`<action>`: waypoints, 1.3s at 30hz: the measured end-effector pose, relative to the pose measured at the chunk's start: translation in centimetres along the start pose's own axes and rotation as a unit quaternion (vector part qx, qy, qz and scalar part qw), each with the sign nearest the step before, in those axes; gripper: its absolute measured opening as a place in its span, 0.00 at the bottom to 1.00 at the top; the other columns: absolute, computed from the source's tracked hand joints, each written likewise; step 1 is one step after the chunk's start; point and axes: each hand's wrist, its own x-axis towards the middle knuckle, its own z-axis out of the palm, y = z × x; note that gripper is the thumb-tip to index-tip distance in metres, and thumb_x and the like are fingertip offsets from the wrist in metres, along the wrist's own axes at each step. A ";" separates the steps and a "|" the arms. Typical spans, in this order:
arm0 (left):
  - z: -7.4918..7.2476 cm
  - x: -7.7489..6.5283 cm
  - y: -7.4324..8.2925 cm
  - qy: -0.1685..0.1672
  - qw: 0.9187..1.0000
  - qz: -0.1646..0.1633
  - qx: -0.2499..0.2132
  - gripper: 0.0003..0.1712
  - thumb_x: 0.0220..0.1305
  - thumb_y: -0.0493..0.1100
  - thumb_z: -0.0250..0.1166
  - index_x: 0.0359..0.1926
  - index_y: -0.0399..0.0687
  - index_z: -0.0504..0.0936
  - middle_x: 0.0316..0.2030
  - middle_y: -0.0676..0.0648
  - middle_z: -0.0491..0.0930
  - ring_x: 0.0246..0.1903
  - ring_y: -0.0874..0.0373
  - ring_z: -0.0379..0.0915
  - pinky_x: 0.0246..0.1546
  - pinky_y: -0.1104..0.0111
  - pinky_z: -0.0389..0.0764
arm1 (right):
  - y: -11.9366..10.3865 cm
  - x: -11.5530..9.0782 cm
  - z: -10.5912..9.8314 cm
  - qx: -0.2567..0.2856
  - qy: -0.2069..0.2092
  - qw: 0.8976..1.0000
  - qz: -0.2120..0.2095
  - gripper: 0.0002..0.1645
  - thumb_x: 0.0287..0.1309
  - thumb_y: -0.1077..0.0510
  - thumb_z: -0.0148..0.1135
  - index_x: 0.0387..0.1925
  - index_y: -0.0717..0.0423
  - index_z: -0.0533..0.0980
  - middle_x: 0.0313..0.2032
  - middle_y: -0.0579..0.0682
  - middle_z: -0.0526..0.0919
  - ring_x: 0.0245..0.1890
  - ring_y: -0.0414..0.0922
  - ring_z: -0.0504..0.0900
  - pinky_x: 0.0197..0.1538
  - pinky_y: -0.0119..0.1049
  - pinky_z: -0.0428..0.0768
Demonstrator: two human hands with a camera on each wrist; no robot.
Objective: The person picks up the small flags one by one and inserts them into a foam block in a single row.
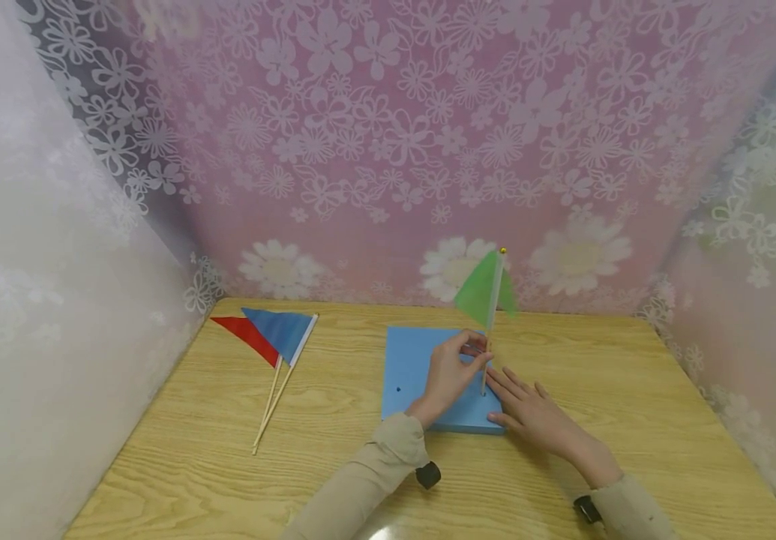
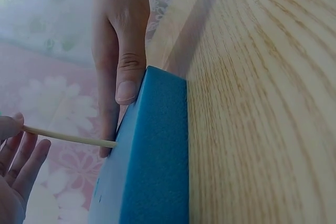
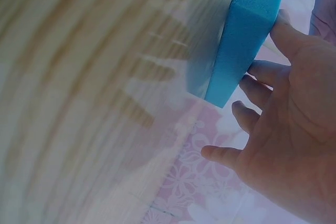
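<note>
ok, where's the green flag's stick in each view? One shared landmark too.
Head: right of centre, the stick stands nearly upright, pinched by the left hand.
Left wrist: left side, below mid-height, the stick runs almost horizontally.
Right wrist: not in it.
Shared landmark: the blue block, at centre right edge-on in the left wrist view, upper right in the right wrist view.

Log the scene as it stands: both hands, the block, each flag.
Left hand: pinches the green flag's stick
Right hand: fingers extended, touching the blue block at its right edge
Green flag: near upright, stick's lower end at block's top; depth unclear
Blue flag: on table, left of block, partly over red flag
Block: flat on table
</note>
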 end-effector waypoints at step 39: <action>-0.5 -0.1 0.5 -0.033 0.999 0.011 0.007 0.11 0.69 0.46 0.68 0.48 0.47 0.84 0.42 0.50 0.85 0.40 0.65 0.84 0.37 0.83 0.81 | -0.1 -0.1 -0.1 -0.001 0.004 1.000 0.003 0.41 0.72 0.42 0.57 0.76 0.60 0.61 0.75 0.61 0.61 0.75 0.65 0.57 0.65 0.78 0.57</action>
